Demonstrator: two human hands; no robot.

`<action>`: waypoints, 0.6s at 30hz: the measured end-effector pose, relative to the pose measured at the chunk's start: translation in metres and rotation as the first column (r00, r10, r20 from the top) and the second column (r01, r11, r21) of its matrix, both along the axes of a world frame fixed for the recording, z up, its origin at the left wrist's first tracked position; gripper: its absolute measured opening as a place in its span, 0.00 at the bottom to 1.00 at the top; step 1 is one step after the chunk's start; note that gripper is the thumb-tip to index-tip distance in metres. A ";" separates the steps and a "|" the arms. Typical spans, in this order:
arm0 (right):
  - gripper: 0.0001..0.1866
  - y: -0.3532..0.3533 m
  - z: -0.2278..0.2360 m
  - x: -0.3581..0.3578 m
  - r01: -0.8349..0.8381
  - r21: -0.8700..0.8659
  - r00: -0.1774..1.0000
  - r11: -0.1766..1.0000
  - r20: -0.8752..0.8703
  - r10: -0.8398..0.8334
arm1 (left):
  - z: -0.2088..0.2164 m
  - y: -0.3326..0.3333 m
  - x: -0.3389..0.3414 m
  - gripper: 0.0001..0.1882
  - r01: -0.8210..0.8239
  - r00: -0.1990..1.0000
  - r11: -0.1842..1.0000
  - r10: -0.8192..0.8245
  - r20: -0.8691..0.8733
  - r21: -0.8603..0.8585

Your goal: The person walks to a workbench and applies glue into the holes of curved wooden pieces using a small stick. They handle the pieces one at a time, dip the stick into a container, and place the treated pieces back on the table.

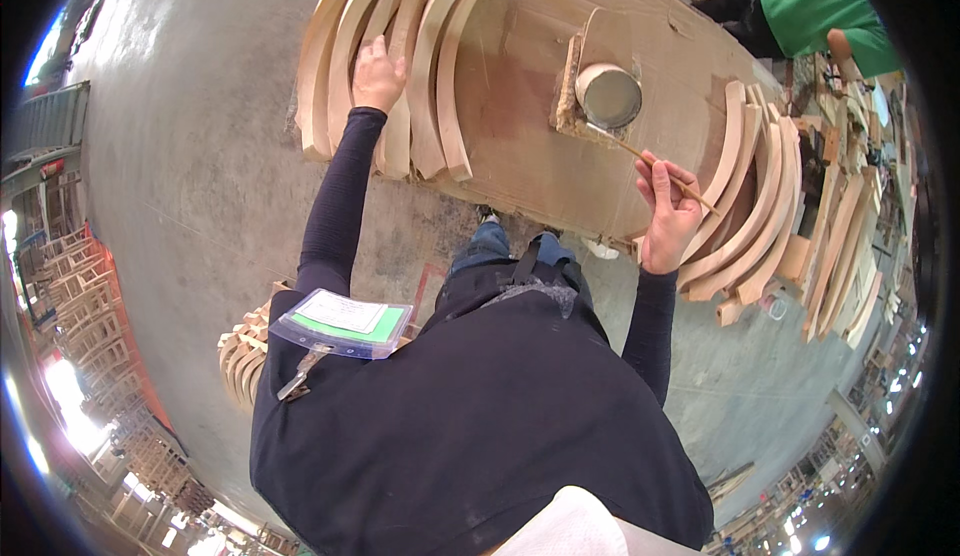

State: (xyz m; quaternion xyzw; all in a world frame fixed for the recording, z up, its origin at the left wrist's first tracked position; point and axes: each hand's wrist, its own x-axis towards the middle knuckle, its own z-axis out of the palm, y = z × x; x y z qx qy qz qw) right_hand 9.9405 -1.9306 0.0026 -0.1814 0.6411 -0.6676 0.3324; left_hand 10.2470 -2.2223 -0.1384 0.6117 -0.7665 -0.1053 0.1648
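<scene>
My left hand [378, 78] is closed over one of several curved wooden pieces [430, 66] that stand side by side at the upper left. In my right hand [668, 218] is a thin wooden stick [645, 159], pinched between thumb and fingers. The stick slants up and left, and its pale far tip lies by a round can [609, 96] of greyish liquid. That can sits on a cardboard-like surface, beside a rough, crusted L-shaped wooden edge [567, 96]. What the stick's tip carries is too small to make out.
A second stack of curved wooden pieces [755, 196] lies on the right, with more lengths of wood [845, 246] beyond. Brown sheet [505, 146] covers the work surface. A person in green [825, 16] is at the upper right. Wooden frames [95, 306] line the left.
</scene>
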 end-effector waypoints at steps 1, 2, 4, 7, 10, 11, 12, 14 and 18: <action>0.07 0.000 0.001 0.001 0.000 0.006 1.000 1.000 0.004 0.000 | -0.008 -0.004 0.000 0.32 -0.010 0.999 0.998 0.013 -0.038 0.064; 0.07 -0.001 0.003 0.001 -0.011 0.008 1.000 1.000 0.001 0.011 | -0.021 -0.011 -0.001 0.32 0.024 0.999 1.000 -0.023 -0.035 0.014; 0.07 -0.001 0.004 0.003 -0.009 0.008 1.000 1.000 0.007 0.009 | -0.029 -0.025 -0.015 0.32 -0.050 0.997 0.996 0.053 -0.049 0.077; 0.07 0.001 0.004 0.005 -0.006 0.008 1.000 1.000 0.001 0.006 | -0.033 -0.047 -0.032 0.29 -0.144 0.985 0.969 0.160 -0.063 0.198; 0.07 0.006 0.004 0.005 -0.014 0.014 1.000 1.000 -0.003 0.014 | -0.036 -0.070 -0.028 0.28 -0.144 0.984 0.921 0.172 -0.045 0.361; 0.07 0.006 0.005 0.004 -0.016 0.008 1.000 1.000 -0.006 0.016 | -0.040 -0.074 -0.024 0.28 -0.148 0.982 0.917 0.182 -0.058 0.370; 0.07 0.007 0.006 0.004 -0.003 0.005 1.000 1.000 -0.005 0.003 | -0.039 -0.078 -0.026 0.29 -0.139 0.982 0.914 0.177 -0.068 0.381; 0.07 0.007 0.009 0.001 0.013 -0.004 1.000 1.000 -0.016 -0.013 | -0.033 -0.081 -0.025 0.30 -0.099 0.980 0.919 0.157 -0.124 0.381; 0.07 -0.001 0.012 -0.007 -0.007 -0.055 0.998 0.998 -0.067 0.004 | -0.026 -0.077 0.012 0.33 0.128 0.978 0.990 -0.135 -0.160 -0.052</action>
